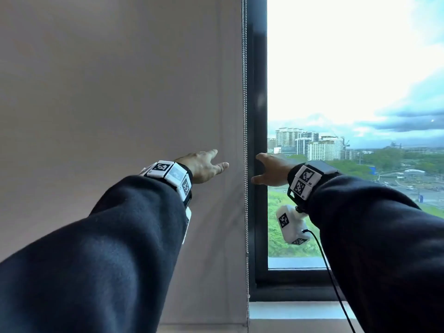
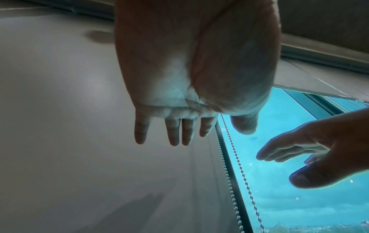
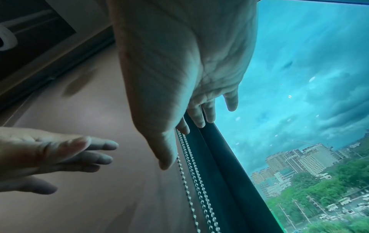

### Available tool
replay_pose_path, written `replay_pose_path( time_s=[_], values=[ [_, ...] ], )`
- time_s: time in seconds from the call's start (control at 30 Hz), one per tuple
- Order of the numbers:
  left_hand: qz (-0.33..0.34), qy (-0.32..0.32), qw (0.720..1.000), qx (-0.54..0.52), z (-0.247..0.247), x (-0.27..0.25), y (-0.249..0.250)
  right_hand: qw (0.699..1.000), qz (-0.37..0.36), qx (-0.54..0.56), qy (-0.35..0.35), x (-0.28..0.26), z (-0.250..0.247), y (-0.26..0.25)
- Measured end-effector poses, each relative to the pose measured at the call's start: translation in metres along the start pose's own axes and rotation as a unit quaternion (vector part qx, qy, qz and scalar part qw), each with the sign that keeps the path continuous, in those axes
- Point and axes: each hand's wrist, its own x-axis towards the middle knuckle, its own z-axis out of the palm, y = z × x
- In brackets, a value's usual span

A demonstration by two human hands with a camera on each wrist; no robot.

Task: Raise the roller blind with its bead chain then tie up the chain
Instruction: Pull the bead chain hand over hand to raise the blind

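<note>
Between both hands hangs the bead chain: thin silvery strands of small round beads, vertical along the blind's right edge. Blind is smooth matte beige fabric, fully down. Left hand left of chain, right hand right of it, both w/ fingers spread wide, holding nothing.

Here's the roller blind, a plain beige-grey sheet, fully down, its bottom edge low beside the window sill. Along its right edge hangs the bead chain, a slim silvery loop (two strands side by side in the wrist views) running straight down, loose, untied, just left of the dark window frame.
</note>
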Motion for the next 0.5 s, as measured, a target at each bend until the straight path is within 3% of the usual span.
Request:
replay_pose_path(
  time_s=[0.23, 0.43, 0.5],
  values=[
    [0.018, 0.041, 0.994, -0.097, 0.026, 0.059, 0.033, 0.999, -0.031, 0.024, 0.009, 0.038, 0.004, 0.035],
    [0.044, 0.183, 0.963, -0.193, 0.032, 0.095, 0.064, 0.992, -0.085, 0.069, 0.058, 0.069, 0.007, 0.061],
    [0.041, 0.202, 0.947, -0.247, 0.033, 0.106, 0.068, 0.987, -0.096, 0.102, 0.08, 0.078, 0.007, 0.066]
  ],
)
